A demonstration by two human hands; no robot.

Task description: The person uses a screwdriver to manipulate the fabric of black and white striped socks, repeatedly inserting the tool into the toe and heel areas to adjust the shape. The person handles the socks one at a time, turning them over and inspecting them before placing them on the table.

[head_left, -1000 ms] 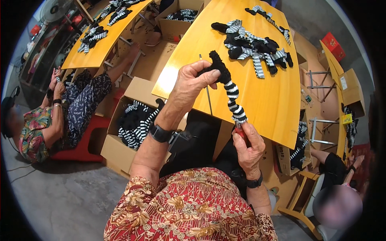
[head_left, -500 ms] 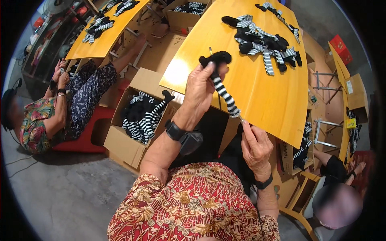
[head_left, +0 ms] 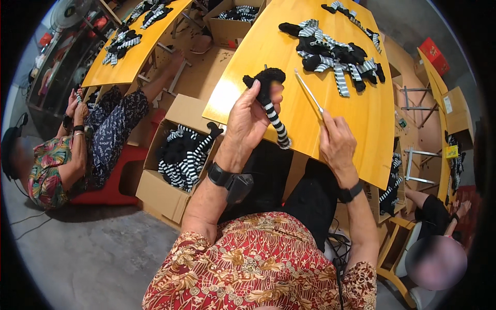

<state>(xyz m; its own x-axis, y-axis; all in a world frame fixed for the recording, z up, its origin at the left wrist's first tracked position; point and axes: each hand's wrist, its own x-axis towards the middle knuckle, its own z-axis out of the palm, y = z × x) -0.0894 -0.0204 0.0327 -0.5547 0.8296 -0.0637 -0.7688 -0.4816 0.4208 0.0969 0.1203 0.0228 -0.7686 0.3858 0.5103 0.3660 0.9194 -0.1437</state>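
Knitwear (head_left: 265, 89), black at its upper end and ringed in black and white below, hangs at the near edge of a yellow bench (head_left: 356, 137) in the left grip (head_left: 247, 121) of a worker in a red and gold patterned shirt (head_left: 258, 258). Thumb and fingers close around the black part, while the striped tail dangles free, slanting toward the lower right. The right grip (head_left: 338, 142) clasps a slender pale rod (head_left: 308, 90) by its lower end, the tip pointing up and to the left, apart from the knitwear. Dark bands (head_left: 351, 192) circle both of the worker's wrists.

Farther across the bench lies a loose pile (head_left: 330, 54) of black and grey-striped pieces, with a thinner row (head_left: 356, 23) strung near the far right edge. To the left, an open cardboard box (head_left: 160, 200) brims with striped knits (head_left: 183, 155), one dark end poking over the rim; a second box (head_left: 369, 199) stands at right, beside the bench, and a third box (head_left: 227, 33) sits beyond the bench's upper left.

At left, a co-worker (head_left: 57, 178) in a colourful top sits on a red chair (head_left: 111, 178) at another bench (head_left: 116, 75), hands (head_left: 76, 109) around a small striped item too small to make out. More striped pieces (head_left: 124, 46) lie there. At lower right, another person (head_left: 431, 213) in black is partly in view beside a wooden chair (head_left: 395, 282).
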